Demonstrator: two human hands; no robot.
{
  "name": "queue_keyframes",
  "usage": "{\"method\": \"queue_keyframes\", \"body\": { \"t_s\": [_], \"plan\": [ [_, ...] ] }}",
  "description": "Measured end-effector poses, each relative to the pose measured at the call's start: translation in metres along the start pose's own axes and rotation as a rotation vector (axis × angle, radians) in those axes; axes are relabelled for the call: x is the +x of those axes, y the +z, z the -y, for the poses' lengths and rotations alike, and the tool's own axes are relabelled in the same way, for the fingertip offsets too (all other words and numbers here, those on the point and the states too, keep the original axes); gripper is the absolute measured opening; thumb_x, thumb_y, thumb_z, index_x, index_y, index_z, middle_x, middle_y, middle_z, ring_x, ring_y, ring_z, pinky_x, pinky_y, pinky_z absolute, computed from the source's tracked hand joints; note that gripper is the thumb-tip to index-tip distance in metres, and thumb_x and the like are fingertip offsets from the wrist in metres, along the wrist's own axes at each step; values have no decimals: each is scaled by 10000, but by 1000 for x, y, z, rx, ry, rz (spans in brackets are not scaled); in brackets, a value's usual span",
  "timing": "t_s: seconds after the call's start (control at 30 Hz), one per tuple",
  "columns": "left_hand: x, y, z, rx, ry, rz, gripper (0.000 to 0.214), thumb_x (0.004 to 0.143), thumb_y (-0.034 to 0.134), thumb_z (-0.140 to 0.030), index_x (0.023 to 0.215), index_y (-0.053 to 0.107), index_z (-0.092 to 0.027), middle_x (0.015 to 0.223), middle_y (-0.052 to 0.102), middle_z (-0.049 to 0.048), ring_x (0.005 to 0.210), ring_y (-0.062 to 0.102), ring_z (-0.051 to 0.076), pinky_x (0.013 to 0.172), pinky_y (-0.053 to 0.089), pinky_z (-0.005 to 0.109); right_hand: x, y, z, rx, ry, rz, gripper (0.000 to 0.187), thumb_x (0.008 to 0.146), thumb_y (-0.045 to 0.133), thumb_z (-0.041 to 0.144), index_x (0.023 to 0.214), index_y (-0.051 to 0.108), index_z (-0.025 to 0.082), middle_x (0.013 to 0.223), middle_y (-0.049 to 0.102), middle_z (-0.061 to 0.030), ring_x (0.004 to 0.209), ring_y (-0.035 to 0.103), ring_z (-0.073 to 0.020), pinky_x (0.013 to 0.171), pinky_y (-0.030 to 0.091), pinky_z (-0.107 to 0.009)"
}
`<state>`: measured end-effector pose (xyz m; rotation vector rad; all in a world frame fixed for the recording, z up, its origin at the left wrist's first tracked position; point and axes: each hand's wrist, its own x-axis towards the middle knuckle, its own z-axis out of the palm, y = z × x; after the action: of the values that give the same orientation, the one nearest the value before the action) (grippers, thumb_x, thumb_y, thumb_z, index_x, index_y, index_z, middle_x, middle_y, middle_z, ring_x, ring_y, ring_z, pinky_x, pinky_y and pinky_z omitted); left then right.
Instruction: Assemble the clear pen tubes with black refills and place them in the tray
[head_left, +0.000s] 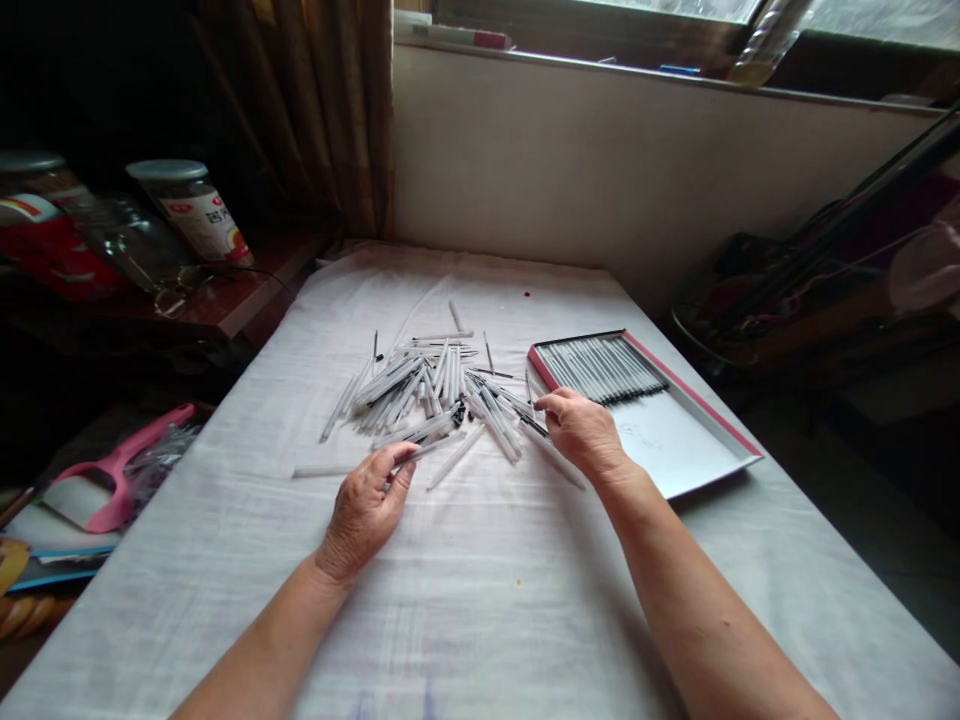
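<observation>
My left hand [373, 503] is closed on a translucent pen barrel [441, 446], its tip pointing toward the pile. Between the thumb and finger of my right hand [583, 432] is a thin pen refill [529, 388], standing nearly upright with its dark tip up. In front of both hands lies a loose heap of pen barrels [397, 385], with dark refills and small black caps among them. Right of the heap, a shallow red-edged box [694, 395] holds a row of pens [600, 365] with black ends; its near part shows white bottom.
A white cloth [480, 620] covers the table. At the left are pink-handled scissors [120, 470], a lidded jar [195, 210] and glasses [176, 290] on a dark side table. A wall with a window sill stands behind; dark clutter [810, 270] lies at the right.
</observation>
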<state>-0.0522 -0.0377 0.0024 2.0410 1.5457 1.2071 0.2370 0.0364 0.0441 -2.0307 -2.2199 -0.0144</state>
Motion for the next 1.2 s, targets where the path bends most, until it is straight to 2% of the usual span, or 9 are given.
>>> {"method": "queue_keyframes", "body": {
  "t_s": [0.13, 0.3, 0.53, 0.73, 0.8, 0.9, 0.97, 1.03, 1.2],
  "plan": [
    [0, 0, 2, 15, -21, 0, 233, 902, 509, -292, 1051, 660, -197, 950, 744, 57, 857, 706, 181, 826, 551, 283, -7, 4, -8, 18, 4, 46, 236, 886, 531, 242, 947, 756, 273, 1002, 724, -23, 765, 663, -174, 630, 436, -254],
    [0, 1, 1, 10, 52, 16, 213, 900, 525, -271, 1040, 661, -188, 940, 742, 60, 847, 700, 171, 801, 553, 265, -11, 13, -11, 70, -74, 4, 234, 878, 557, 284, 1003, 755, 293, 974, 718, -25, 702, 646, -154, 611, 429, -249],
    [0, 1, 3, 27, 52, 6, 210, 904, 522, -253, 1048, 660, -184, 956, 743, 63, 870, 699, 170, 806, 549, 259, 2, 13, 4, 25, -120, 83, 295, 901, 502, 270, 1056, 751, 309, 1036, 710, -32, 762, 658, -174, 595, 419, -258],
    [0, 1, 3, 25, 67, 22, 205, 904, 524, -246, 1037, 664, -176, 951, 742, 67, 864, 700, 169, 802, 549, 257, 10, 10, 5, -30, -173, 106, 257, 886, 515, 262, 984, 753, 271, 1020, 714, -57, 787, 665, -193, 623, 434, -265],
    [0, 1, 3, 21, 72, 19, 205, 905, 524, -244, 1037, 665, -177, 949, 742, 67, 862, 699, 168, 805, 550, 259, 6, 7, 6, 106, -158, 35, 247, 883, 512, 252, 958, 746, 227, 978, 722, -77, 796, 667, -207, 672, 455, -290],
    [1, 0, 2, 6, 81, 25, 203, 905, 525, -246, 1030, 674, -186, 953, 744, 67, 872, 702, 172, 812, 553, 265, -9, 1, 16, 620, -110, -48, 204, 839, 559, 272, 936, 718, 188, 893, 729, -74, 779, 660, -197, 724, 484, -312],
    [1, 1, 2, 1, 87, 39, 203, 902, 530, -240, 1033, 678, -194, 962, 744, 67, 884, 703, 175, 816, 554, 269, -23, -3, 27, 1050, -58, -3, 200, 802, 592, 310, 922, 689, 182, 853, 720, -58, 718, 641, -170, 654, 492, -289],
    [0, 1, 1, 2, 94, 52, 204, 901, 534, -234, 1040, 679, -196, 970, 744, 70, 892, 704, 176, 816, 554, 269, -37, -4, 41, 1337, 18, 112, 188, 763, 632, 325, 879, 659, 180, 805, 700, -45, 641, 607, -141, 538, 447, -246],
    [0, 2, 0, -1, 106, 66, 207, 905, 533, -233, 1046, 681, -203, 972, 743, 69, 896, 700, 175, 831, 552, 275, -52, 3, 58, 1582, 152, 234, 248, 705, 704, 361, 856, 635, 177, 791, 685, -49, 571, 540, -103, 438, 334, -200]
  ]
}}
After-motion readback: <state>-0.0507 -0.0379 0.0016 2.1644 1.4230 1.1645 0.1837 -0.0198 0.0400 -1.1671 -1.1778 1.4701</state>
